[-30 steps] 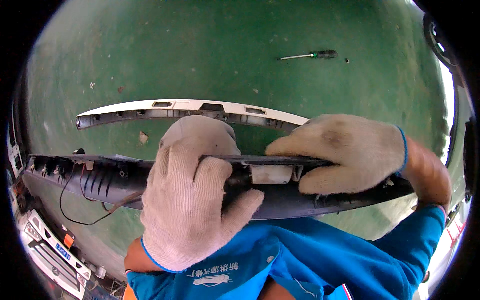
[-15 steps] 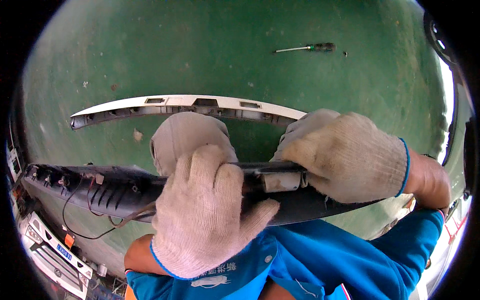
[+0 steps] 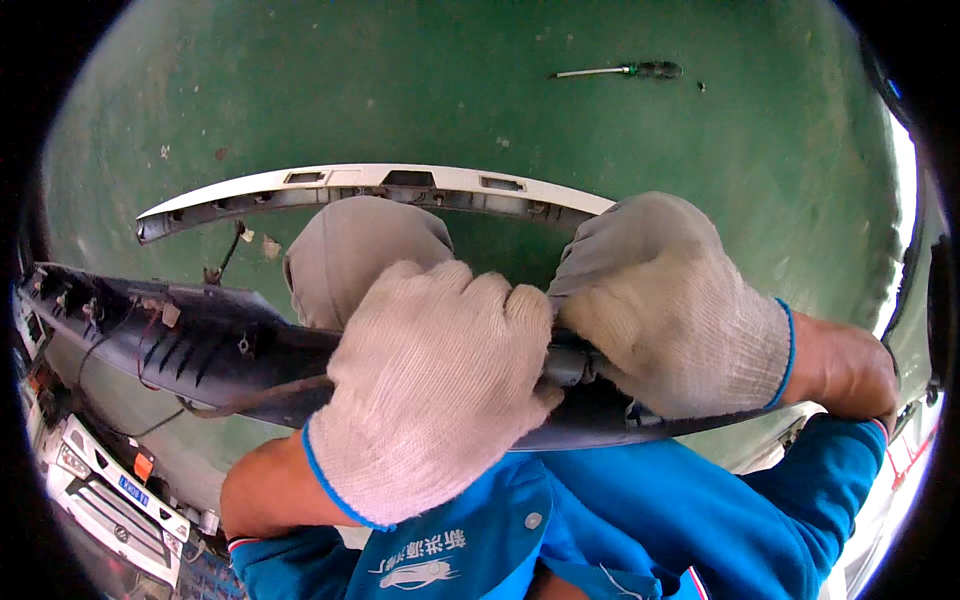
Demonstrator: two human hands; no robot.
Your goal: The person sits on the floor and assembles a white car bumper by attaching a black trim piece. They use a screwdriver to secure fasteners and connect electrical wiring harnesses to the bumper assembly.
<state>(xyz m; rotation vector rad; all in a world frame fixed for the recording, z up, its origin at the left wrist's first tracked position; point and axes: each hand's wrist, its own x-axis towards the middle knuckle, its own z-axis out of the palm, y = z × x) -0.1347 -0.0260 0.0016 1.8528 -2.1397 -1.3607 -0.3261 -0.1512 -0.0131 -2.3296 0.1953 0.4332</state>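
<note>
Two hands (image 3: 440, 385) (image 3: 680, 325) curled onto a dark panel (image 3: 275, 352), long axis crosswise, left end angled forward

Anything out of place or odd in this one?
Loose wiring hangs past the edge of the dark panel, left of the left hand, and a screwdriver lies on the floor beside a tiny piece, where both could be stepped on. I see no spill.

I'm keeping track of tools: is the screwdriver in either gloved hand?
No, the screwdriver lies on the green floor, beyond the white trim strip.
</note>
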